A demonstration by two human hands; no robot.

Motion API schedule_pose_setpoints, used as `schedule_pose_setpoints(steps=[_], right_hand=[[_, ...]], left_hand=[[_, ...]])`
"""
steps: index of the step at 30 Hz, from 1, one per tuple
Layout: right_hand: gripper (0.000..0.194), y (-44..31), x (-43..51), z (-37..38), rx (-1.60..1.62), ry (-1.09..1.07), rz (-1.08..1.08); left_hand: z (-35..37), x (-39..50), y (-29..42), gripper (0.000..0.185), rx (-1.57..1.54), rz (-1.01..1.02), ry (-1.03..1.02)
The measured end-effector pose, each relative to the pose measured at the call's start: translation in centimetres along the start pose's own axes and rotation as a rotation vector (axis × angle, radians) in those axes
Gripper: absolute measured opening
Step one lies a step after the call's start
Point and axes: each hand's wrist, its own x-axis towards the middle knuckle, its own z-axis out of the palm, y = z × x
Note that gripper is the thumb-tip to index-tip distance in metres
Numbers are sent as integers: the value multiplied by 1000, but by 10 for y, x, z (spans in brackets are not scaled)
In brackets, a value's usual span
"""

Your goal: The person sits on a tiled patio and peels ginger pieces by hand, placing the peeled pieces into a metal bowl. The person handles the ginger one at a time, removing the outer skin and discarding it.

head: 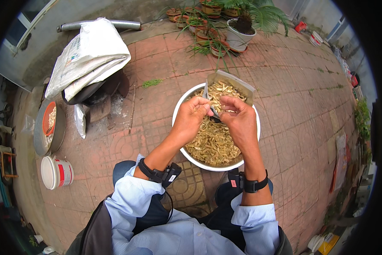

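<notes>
A wide white-rimmed basin (194,163) in front of me holds many dried, pale-brown pods or husks (214,143). On its far part rests a grey open-topped container (234,79) with more of the dried pieces (222,91) in it. My left hand (192,119) is over the basin's left side, thumb and forefinger pinched together near the container's near corner. Opposite it, my right hand (242,119) has its fingers curled, close to the same corner. Whether either hand grips the container or a small piece cannot be told.
To the left, a folded white woven sack (89,57) lies over a dark object. Below it are a metal basin (61,134) with an orange bowl (45,122) and a white lidded bucket (49,172). Potted plants (238,36) stand beyond the basin on the paved ground.
</notes>
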Motion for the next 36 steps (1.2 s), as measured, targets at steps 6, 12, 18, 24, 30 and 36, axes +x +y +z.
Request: schedule_pose_setpoints(steps=[6, 12, 18, 24, 30, 36], right_hand=[[18, -7, -5, 1, -126, 67, -34], [10, -13, -6, 6, -171, 95, -137], [11, -9, -5, 8, -67, 143, -148], [10, -2, -1, 9, 183, 90, -2], [11, -2, -6, 10, -266, 111, -291], [8, -2, -5, 11, -481, 149, -505]], left_hand=[[-1, 3, -6, 15, 96, 50, 4], [1, 0, -5, 16, 140, 78, 18], [5, -1, -3, 17, 110, 63, 23], [9, -7, 10, 20, -176, -104, -2], [8, -9, 19, 24, -240, -280, 18], [5, -7, 16, 18, -240, -246, 37]])
